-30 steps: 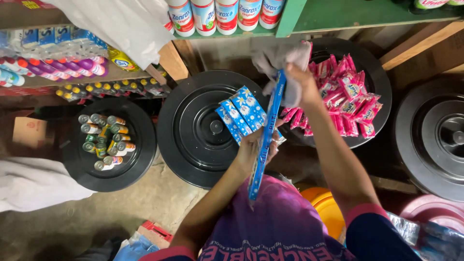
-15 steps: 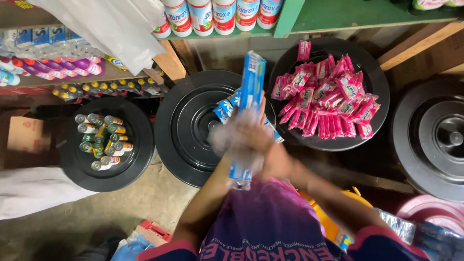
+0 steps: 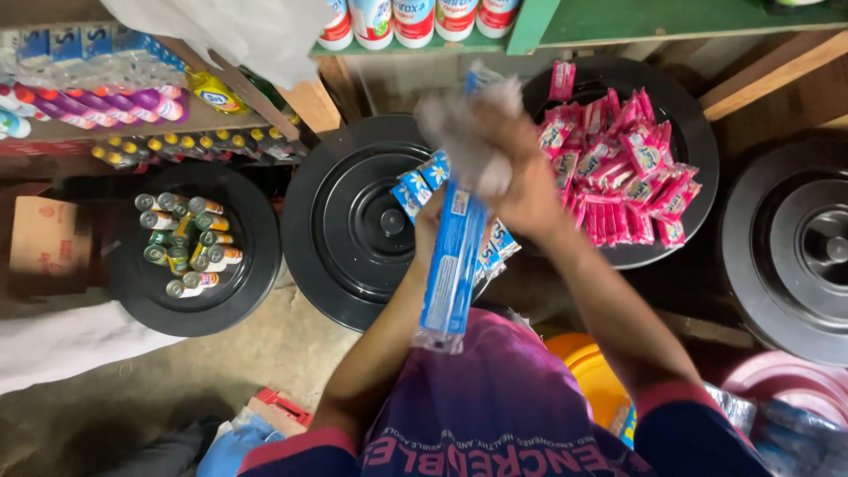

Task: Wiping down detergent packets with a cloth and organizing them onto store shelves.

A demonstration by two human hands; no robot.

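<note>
Gripping the top of a long blue packet strip, the right hand has its fingers closed round it while the left hand holds it lower, above a black lid, with pink sachets just beside.

The long blue packet at the centre of the frame is glossy plastic film, crinkled at its clear lower end. Its top is blurred; it looks like thin clear wrap. The round black lids are smooth moulded plastic with a dull sheen. The pink sachets at upper right are shiny foil-like plastic. The small cans at left have metal tops. The shelf above is painted wood, the floor rough concrete.
</note>
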